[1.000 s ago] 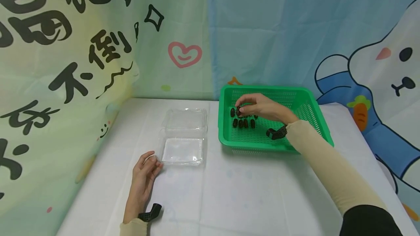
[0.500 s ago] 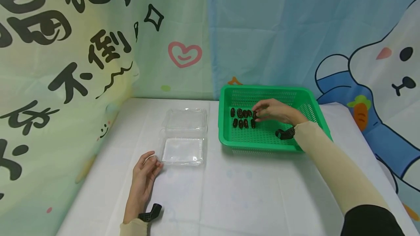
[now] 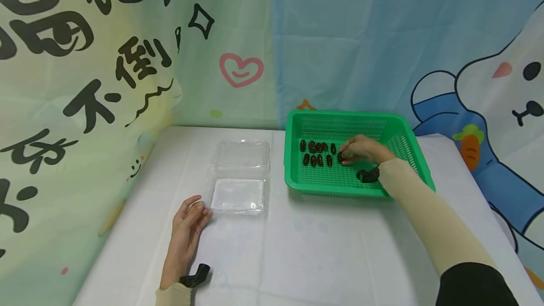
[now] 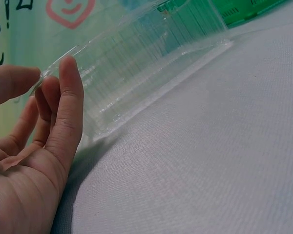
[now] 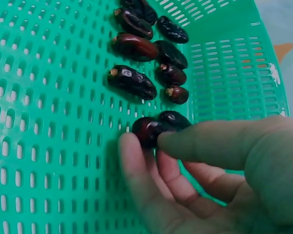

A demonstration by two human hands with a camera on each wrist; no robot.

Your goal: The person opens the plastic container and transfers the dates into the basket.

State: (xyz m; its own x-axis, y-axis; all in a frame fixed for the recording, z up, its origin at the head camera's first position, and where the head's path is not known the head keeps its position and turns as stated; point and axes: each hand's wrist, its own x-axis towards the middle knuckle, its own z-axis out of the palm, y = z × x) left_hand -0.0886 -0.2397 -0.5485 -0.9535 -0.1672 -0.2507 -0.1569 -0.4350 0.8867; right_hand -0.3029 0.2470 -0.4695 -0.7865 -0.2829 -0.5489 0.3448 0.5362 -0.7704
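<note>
My right hand (image 3: 363, 149) is inside the green plastic basket (image 3: 335, 185), pinching a dark, glossy date (image 5: 144, 130) between thumb and fingertips near the basket floor. Another date (image 5: 173, 118) lies just behind it, partly covered by my thumb. To the left, several more dates (image 3: 313, 160) lie in two rows on the basket floor. My left hand (image 3: 187, 225) pinches the near left corner of a clear plastic clamshell box (image 3: 238, 195), which stands on the table with its lid (image 3: 241, 155) folded back. In the left wrist view the thumb and fingers (image 4: 71, 92) meet at the box's rim.
A white cloth (image 3: 297, 249) covers the table. The basket stands at the back right, with the clamshell box to its left. Behind the table hangs a printed curtain (image 3: 340, 37). Both wrists carry black camera mounts.
My right hand has moved right and towards the front within the basket. An earlier-handled date now lies in the back row, and the hand pinches one beside the front row. The left hand is unmoved.
</note>
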